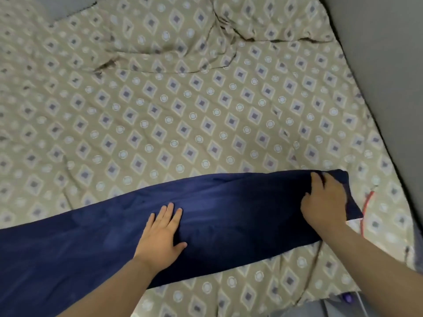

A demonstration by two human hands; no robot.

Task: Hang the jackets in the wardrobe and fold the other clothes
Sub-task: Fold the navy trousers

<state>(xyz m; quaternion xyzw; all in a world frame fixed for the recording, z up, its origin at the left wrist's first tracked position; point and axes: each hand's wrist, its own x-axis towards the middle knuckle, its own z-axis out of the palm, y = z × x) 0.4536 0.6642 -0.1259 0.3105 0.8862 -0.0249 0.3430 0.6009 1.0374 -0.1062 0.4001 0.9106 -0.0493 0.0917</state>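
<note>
Bedsheet (206, 110) of beige printed cloth, with diamonds and circles, is wrinkled near the pillow (174, 42). On its near part lies a dark blue garment (229, 213), smooth, folded into a long band running from lower left to right. The left hand (160, 236) presses flat on its middle; the right hand (325, 202) grips its right end. A thin red cord (365, 205) lies just beside.

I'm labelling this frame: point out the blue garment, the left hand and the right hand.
blue garment (229, 209), head view, bare middle stretch.
left hand (160, 234), head view, back of hand.
right hand (325, 202), head view, back of hand.
</note>
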